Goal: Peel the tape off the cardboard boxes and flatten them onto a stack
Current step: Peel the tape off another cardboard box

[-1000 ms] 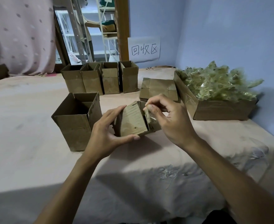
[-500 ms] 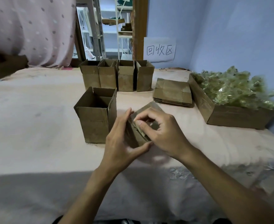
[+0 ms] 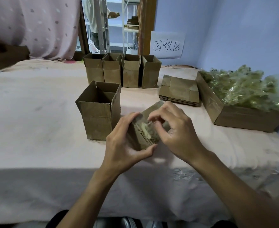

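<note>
A small cardboard box [image 3: 145,135] lies tipped on its side just above the pink-covered table [image 3: 36,129]. My left hand [image 3: 125,145] grips it from the left and below, thumb under its near corner. My right hand [image 3: 176,130] reaches over the top, fingertips pinching a strip of clear tape [image 3: 149,123] on the box's upturned face. An open upright box [image 3: 100,111] stands just left of my hands. A stack of flattened boxes [image 3: 179,91] lies behind to the right.
Several open upright boxes [image 3: 124,71] stand in a row at the back. A low cardboard tray [image 3: 244,119] heaped with crumpled tape sits at the right. A paper sign [image 3: 166,45] hangs on the blue wall. Another box [image 3: 7,56] sits far left.
The view has swung right and down a little. The held box has turned so its taped face points up, and my right fingers have moved onto the tape strip.
</note>
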